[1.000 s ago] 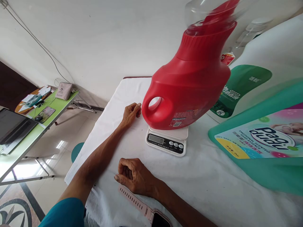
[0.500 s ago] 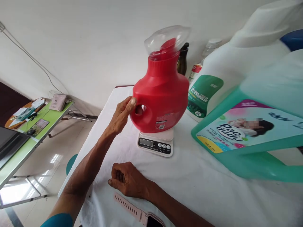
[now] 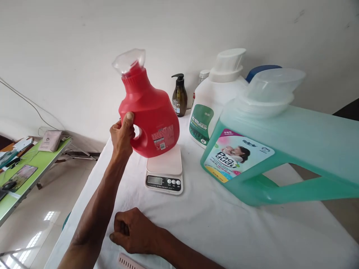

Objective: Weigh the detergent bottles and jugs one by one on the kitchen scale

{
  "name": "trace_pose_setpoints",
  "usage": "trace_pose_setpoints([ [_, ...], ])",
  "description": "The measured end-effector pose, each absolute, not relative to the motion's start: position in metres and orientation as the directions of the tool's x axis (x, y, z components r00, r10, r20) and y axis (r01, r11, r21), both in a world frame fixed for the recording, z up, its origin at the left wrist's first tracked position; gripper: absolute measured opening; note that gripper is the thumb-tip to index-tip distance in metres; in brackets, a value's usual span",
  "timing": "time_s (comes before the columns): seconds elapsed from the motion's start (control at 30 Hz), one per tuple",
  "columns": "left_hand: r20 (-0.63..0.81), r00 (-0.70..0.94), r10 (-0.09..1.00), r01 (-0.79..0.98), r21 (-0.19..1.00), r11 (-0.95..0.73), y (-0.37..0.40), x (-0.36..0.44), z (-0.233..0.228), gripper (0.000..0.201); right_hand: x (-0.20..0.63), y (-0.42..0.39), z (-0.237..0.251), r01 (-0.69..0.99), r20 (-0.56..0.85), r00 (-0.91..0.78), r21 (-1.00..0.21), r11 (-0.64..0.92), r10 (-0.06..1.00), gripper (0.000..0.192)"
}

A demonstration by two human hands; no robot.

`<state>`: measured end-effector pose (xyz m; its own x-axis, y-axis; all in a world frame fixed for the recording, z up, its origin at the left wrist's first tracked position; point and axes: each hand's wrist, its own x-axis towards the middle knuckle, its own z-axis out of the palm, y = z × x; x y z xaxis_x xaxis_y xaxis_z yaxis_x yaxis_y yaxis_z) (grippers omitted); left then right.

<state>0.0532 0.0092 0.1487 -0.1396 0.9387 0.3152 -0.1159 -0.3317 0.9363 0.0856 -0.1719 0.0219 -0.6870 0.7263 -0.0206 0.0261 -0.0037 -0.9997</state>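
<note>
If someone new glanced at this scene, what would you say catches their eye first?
The red detergent bottle, held by its handle in the left hand just above the kitchen scale. Next, the big teal jug looming at the right, with the white jug behind it. The right hand rests fisted on the white tablecloth.

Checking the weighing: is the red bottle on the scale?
Off: the left hand holds the red bottle tilted above the scale.
</note>
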Motion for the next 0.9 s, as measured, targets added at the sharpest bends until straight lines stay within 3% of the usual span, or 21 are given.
trace_pose_setpoints([
  [0.13, 0.375, -0.209, 0.903, -0.135, 0.903, -0.407, 0.046, 0.066, 0.165, 0.071, 0.086, -0.173, 0.021, 0.041, -0.062, -0.695, -0.998, -0.047, 0.716, 0.020],
  [0.4, 0.294, -0.157, 0.943, -0.147, 0.937, -0.317, 0.104, 0.109, 0.150, 0.067, 0.086, -0.173, 0.017, 0.107, -0.143, -0.694, -0.990, -0.096, 0.706, 0.018],
  [0.9, 0.245, -0.103, 0.964, -0.097, 0.962, -0.255, 0.129, 0.153, 0.099, 0.069, 0.095, -0.166, 0.032, 0.034, -0.041, -0.714, -0.999, -0.024, 0.699, 0.030],
])
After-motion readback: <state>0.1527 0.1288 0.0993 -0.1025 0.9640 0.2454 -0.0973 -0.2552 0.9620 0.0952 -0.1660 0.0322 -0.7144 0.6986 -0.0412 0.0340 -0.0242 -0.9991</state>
